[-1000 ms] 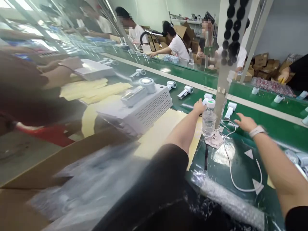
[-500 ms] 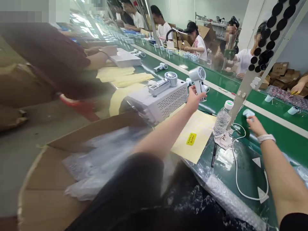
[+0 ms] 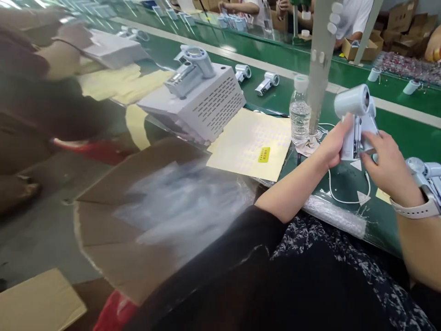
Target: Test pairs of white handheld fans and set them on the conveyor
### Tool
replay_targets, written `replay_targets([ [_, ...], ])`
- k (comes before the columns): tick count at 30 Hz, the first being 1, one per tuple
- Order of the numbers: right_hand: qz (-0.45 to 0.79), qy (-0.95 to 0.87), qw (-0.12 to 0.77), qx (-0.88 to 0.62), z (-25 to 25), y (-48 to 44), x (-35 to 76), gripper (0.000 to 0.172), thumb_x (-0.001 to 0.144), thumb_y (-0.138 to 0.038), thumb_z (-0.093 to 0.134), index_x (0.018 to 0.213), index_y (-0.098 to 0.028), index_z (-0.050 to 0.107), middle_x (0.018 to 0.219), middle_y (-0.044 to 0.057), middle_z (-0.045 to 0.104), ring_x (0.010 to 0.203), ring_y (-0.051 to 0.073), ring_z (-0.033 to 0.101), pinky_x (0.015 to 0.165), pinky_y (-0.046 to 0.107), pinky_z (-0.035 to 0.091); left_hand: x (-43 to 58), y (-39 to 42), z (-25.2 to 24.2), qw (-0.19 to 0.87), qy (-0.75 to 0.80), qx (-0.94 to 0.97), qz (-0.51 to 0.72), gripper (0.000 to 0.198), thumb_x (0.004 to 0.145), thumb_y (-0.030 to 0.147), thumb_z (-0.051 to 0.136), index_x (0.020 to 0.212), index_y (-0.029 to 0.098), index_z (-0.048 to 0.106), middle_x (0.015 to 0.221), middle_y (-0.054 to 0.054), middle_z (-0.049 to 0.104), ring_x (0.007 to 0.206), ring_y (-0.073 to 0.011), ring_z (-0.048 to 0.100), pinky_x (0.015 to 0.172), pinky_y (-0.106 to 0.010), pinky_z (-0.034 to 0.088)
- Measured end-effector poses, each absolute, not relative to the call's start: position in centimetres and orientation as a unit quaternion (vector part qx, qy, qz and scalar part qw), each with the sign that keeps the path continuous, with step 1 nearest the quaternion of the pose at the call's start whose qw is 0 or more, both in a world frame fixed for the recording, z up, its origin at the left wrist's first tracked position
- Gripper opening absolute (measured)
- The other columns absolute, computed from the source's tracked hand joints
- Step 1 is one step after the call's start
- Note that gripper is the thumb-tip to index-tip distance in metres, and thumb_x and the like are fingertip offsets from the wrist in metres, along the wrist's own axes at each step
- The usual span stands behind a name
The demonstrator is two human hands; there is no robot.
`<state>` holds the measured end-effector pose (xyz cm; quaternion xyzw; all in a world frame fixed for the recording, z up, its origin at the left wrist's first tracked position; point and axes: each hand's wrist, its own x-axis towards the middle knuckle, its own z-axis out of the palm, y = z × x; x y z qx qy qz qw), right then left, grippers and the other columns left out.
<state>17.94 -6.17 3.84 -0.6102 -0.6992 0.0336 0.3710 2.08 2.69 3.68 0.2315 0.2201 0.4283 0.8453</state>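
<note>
Both my hands are on a white hair dryer [image 3: 356, 115], held upright above the green belt mat [image 3: 344, 184]. My left hand [image 3: 332, 146] wraps around its handle from the left. My right hand [image 3: 389, 169], with a white watch on the wrist, pinches the lower handle with its fingers. Part of the handle is hidden behind my fingers. A white cable [image 3: 347, 200] loops on the mat below my hands, and a water bottle [image 3: 299, 110] stands just left of them on a cloth.
A vented white box [image 3: 210, 103] with a dryer on top stands on a yellow label sheet [image 3: 248, 147]. Several dryers lie on the belt beyond. A metal post [image 3: 319, 59] rises behind the bottle. A co-worker [image 3: 34, 59] sits left, beside a cardboard box [image 3: 103, 220].
My left hand has brought the dryer back from the far belt toward me. My right hand has joined it on the handle. The view has tilted and shifted down.
</note>
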Motion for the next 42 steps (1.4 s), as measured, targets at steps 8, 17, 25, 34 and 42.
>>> replay_targets([
  [8, 0.070, -0.614, 0.062, -0.784, -1.2, -9.5, 17.5, 0.029, 0.109, -0.023, 0.050, 0.116, -0.009, 0.073, 0.099, 0.033, 0.079, 0.086, 0.046, 0.080, 0.074, 0.049, 0.058, 1.6, 3.6, 1.7, 0.847, 0.228, 0.173, 0.448, 0.023, 0.116, 0.028, 0.064, 0.119, 0.015, 0.083, 0.125, -0.009, 0.092, 0.152, -0.0267, 0.078, 0.139, -0.043, 0.054],
  [17, 0.456, -0.581, 0.269, -0.618, -1.0, -9.9, 16.3, 0.046, 0.103, -0.067, 0.078, 0.116, -0.022, 0.075, 0.083, 0.005, 0.079, 0.070, 0.024, 0.079, 0.070, 0.037, 0.067, 1.3, 3.6, 0.1, 0.871, 0.227, 0.141, 0.413, 0.072, 0.114, 0.082, 0.053, 0.100, 0.018, 0.083, 0.111, -0.015, 0.089, 0.116, -0.0284, 0.087, 0.113, -0.043, 0.066],
  [25, 0.469, -0.439, 0.504, -0.578, -0.6, -10.6, 13.2, 0.078, 0.066, -0.095, 0.101, 0.080, -0.024, 0.073, 0.061, -0.003, 0.065, 0.054, 0.014, 0.062, 0.053, 0.029, 0.058, 1.6, 2.8, 0.0, 0.879, 0.176, 0.144, 0.418, 0.083, 0.106, 0.098, 0.051, 0.092, 0.019, 0.073, 0.120, -0.013, 0.089, 0.126, -0.0269, 0.087, 0.105, -0.039, 0.069],
  [34, 0.419, -0.481, 0.533, -0.556, -2.2, -11.2, 12.9, 0.061, 0.097, -0.085, 0.085, 0.090, -0.027, 0.071, 0.069, -0.002, 0.070, 0.065, 0.020, 0.069, 0.073, 0.039, 0.065, 2.4, 1.9, 0.1, 0.851, 0.180, 0.164, 0.465, 0.086, 0.095, 0.106, 0.061, 0.094, 0.020, 0.072, 0.138, -0.015, 0.088, 0.154, -0.0356, 0.075, 0.123, -0.048, 0.066],
  [42, 0.321, -0.534, 0.527, -0.577, -2.0, -11.3, 13.9, 0.053, 0.108, -0.077, 0.076, 0.091, -0.027, 0.074, 0.091, 0.005, 0.083, 0.088, 0.026, 0.079, 0.088, 0.043, 0.062, 1.1, 1.8, 1.6, 0.869, 0.139, 0.110, 0.462, 0.095, 0.106, 0.104, 0.030, 0.085, 0.018, 0.064, 0.141, -0.017, 0.084, 0.150, -0.0327, 0.077, 0.118, -0.048, 0.067],
])
